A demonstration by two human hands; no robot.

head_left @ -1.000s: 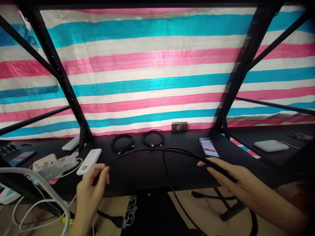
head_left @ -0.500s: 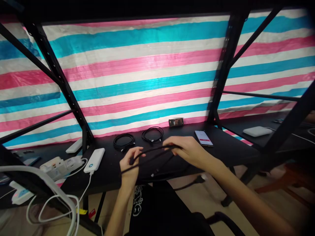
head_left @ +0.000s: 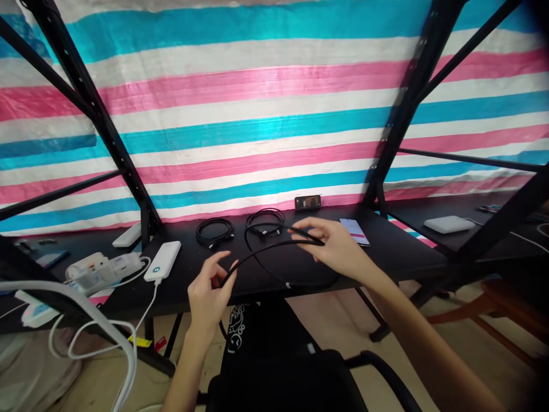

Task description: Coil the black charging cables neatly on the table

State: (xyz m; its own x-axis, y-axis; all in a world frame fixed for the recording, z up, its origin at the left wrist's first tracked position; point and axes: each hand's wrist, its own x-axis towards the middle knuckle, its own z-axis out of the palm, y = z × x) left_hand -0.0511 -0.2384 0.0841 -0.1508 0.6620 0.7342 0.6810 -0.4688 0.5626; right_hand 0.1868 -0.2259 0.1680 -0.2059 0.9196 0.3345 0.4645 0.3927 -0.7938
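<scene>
Wider apart than half a sec ago: L hand [head_left: 206, 294] and R hand [head_left: 332, 249], long flexible black cable [head_left: 268, 247] bowed btwn them over matte black tabletop [head_left: 394, 252]. Far L, white rectangular power bank [head_left: 163, 260] w/ thin white cord [head_left: 149, 310] plugged in. Next, L fingers curled loosely on cable, index & thumb tips apart. Behind: round coil of black cable [head_left: 214, 232], then 2nd looped black coil [head_left: 266, 220]. R fingers close together, clamped on cable. Just beyond, flat rectangular phone, lit white screen [head_left: 355, 229].
</scene>
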